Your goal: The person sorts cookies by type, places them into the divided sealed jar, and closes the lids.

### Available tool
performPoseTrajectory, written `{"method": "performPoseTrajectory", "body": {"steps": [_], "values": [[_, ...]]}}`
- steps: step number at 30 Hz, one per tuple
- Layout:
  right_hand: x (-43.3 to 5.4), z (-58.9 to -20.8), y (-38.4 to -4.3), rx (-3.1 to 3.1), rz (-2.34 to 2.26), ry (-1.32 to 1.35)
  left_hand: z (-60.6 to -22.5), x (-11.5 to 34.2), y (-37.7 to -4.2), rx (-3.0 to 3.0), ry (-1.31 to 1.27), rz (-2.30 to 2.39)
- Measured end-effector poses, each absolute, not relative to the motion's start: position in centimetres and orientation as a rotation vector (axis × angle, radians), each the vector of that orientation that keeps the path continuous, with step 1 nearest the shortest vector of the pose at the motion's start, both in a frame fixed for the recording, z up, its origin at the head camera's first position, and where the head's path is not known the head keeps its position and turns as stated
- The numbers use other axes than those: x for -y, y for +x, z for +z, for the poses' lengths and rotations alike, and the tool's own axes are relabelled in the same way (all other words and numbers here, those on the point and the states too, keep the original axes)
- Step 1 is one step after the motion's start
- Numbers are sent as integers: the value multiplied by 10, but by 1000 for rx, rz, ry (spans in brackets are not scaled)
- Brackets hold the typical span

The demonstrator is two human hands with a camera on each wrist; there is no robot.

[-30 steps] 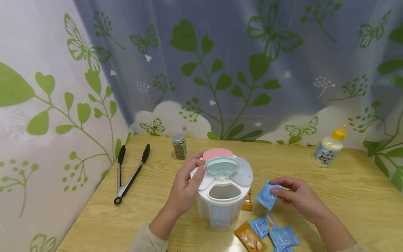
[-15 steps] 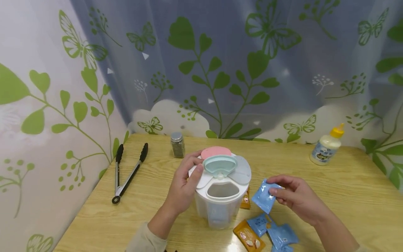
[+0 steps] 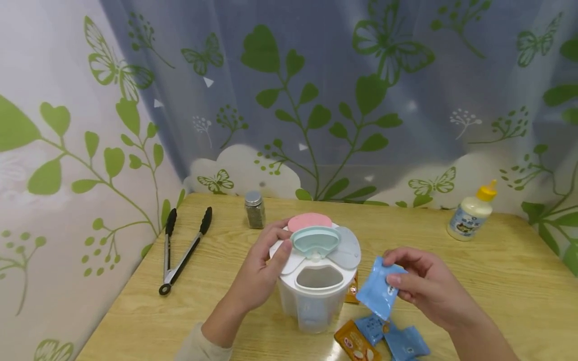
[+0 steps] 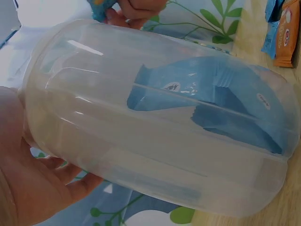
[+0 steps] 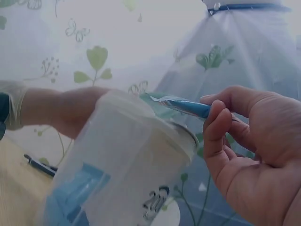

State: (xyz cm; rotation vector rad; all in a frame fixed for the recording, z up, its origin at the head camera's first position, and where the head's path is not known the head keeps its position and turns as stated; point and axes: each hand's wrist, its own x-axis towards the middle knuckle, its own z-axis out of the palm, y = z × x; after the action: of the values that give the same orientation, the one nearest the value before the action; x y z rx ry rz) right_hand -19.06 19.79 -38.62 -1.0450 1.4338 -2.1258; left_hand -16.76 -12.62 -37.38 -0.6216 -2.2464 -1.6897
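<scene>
A clear plastic storage canister point(image 3: 311, 313) stands on the table, its white lid carrying pink, mint green and grey flaps. The mint flap point(image 3: 316, 239) is raised, and an opening point(image 3: 319, 277) shows in the lid nearest the person. The left hand point(image 3: 261, 273) grips the canister's left side, thumb at the lid's rim. Blue sachets point(image 4: 174, 87) lie inside, seen through the wall in the left wrist view. To the right of the canister, the right hand point(image 3: 426, 288) pinches a blue sachet point(image 3: 378, 291) between thumb and fingers, above the table.
Several blue sachets point(image 3: 406, 343) and an orange packet point(image 3: 354, 341) lie at the front; another orange packet point(image 3: 352, 291) is partly behind the canister. Tongs point(image 3: 182, 258) lie at left. A seasoning jar point(image 3: 255, 210) and a yellow-capped bottle point(image 3: 469, 213) stand near the patterned curtain.
The right hand has brought its sachet slightly left, and the sachet now shows more of its face and looks larger. The left hand and canister have stayed put.
</scene>
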Motion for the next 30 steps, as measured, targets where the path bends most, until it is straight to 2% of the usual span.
{"method": "performPoseTrajectory", "body": {"steps": [5, 16, 24, 30], "values": [[-180, -369, -188, -1428, -2128, -1130, -372, 128, -166, 2276, -647, -1650], [-138, -325, -182, -1899, -2062, -986, -372, 128, -166, 2278, -623, -1686], [-123, -318, -178, -2077, -2080, -992, -371, 128, -168, 2260, -618, -1660], [-121, -321, -174, -2101, -2015, -1120, -373, 128, -168, 2253, -639, -1642]]}}
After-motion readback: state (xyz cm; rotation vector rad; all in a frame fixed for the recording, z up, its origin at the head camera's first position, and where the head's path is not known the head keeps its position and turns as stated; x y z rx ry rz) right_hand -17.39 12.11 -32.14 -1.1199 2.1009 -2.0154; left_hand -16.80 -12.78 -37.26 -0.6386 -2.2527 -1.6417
